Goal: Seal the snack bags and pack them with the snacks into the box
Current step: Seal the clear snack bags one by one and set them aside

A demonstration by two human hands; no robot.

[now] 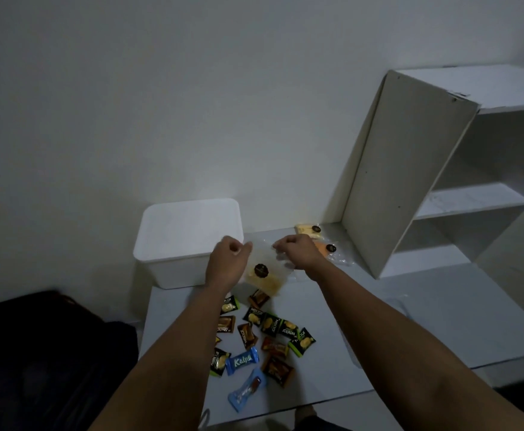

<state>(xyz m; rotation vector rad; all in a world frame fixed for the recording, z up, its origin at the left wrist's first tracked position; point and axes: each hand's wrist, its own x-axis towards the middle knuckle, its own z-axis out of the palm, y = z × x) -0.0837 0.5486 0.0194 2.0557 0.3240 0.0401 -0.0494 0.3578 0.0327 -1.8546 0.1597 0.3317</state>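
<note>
Both hands pinch the clear snack bag [265,272], dark round sticker, yellow snacks inside.

A pale grey flat surface [425,321] carries a white lidded plastic box [186,241] at its far left. To the right stands a white open shelf unit [410,181]. Two clear snack bags with dark round stickers [319,241] lie far, between them. Small wrapped snacks in green, brown and blue wrappers [260,337] lie scattered near.

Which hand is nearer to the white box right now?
Left. The left hand pinches the clear snack bag right beside the white box; the right hand pinches the bag's other corner, farther from it.
</note>
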